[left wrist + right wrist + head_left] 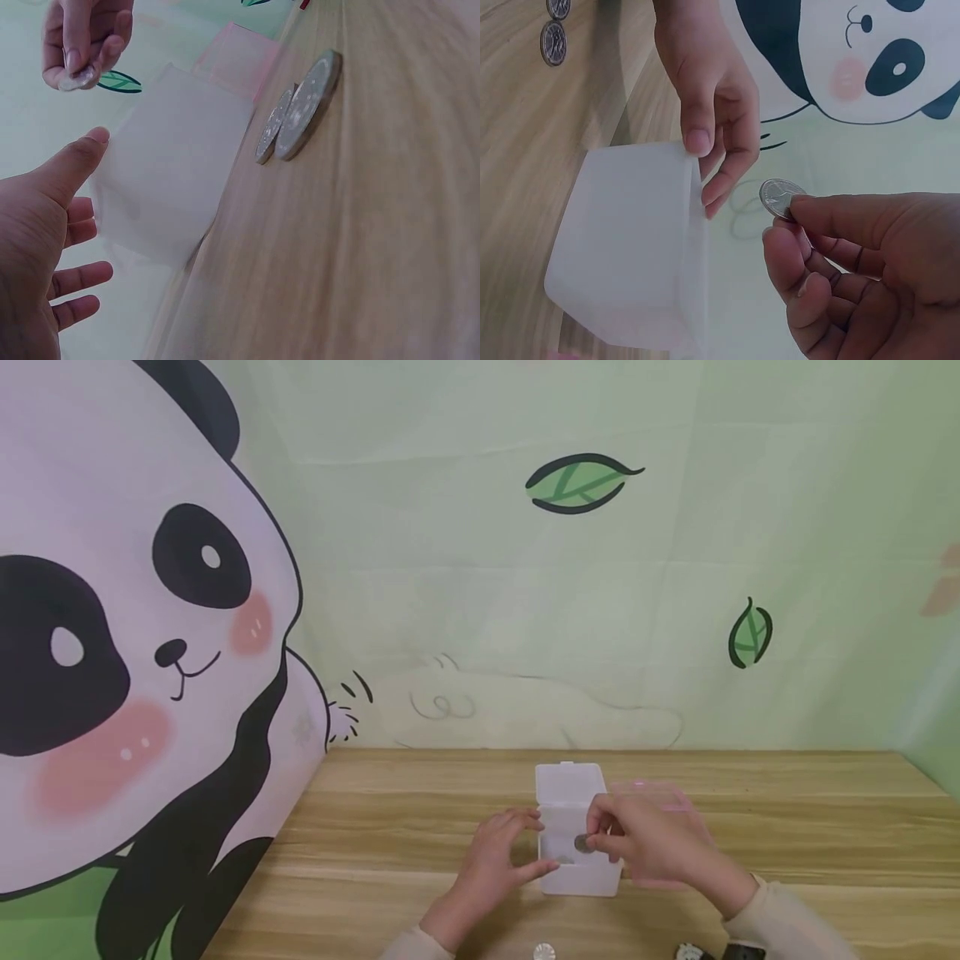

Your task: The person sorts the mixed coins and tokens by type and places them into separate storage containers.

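A white plastic box (579, 881) stands on the table with its hinged lid (568, 783) tipped back. My right hand (637, 839) pinches a silver coin (781, 198) between thumb and fingertips, held over the box's opening. On the box's left side, my left hand (491, 856) has its thumb at the front rim and its loosely spread fingers along the side. A small roundish shape shows inside the box in the head view. Two more coins (307, 105) appear close together on the table in the left wrist view.
A pink see-through container (693, 814) stands just right of the box, partly behind my right forearm. Dark objects (742, 952) show at the bottom edge, near my right sleeve. A cloth backdrop (480, 610) with a panda print rises behind the wooden table (420, 785).
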{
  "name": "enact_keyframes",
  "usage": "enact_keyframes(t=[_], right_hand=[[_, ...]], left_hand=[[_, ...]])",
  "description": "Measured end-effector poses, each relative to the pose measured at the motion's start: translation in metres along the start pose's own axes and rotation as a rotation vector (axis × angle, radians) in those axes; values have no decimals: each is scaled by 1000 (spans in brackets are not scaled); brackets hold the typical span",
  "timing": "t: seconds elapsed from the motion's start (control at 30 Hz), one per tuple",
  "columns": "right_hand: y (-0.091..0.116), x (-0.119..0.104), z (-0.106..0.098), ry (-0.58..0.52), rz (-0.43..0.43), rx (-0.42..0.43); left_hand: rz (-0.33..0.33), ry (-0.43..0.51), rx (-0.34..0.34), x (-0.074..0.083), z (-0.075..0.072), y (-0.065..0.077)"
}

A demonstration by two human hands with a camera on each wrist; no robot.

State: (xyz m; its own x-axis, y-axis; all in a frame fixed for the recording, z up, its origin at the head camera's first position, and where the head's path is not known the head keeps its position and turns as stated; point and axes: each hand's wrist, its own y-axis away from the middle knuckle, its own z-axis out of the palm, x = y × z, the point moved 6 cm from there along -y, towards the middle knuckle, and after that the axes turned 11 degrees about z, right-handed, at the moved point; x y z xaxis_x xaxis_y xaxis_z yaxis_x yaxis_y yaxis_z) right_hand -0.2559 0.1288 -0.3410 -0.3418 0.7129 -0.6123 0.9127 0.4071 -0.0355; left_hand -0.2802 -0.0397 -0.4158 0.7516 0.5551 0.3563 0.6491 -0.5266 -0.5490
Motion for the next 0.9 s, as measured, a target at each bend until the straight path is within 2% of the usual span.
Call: enact_keyframes(t=[0.23,0.57,0.9], right_hand=[[-13,8,2,-70,5,-12],[-28,16,14,-60,35,-32],[-43,23,28,-76,22,-36]], left_hand=[[-3,1,1,-1,0,0],[26,-5,23,-1,1,1],[53,-26,41,-1,1,1]])
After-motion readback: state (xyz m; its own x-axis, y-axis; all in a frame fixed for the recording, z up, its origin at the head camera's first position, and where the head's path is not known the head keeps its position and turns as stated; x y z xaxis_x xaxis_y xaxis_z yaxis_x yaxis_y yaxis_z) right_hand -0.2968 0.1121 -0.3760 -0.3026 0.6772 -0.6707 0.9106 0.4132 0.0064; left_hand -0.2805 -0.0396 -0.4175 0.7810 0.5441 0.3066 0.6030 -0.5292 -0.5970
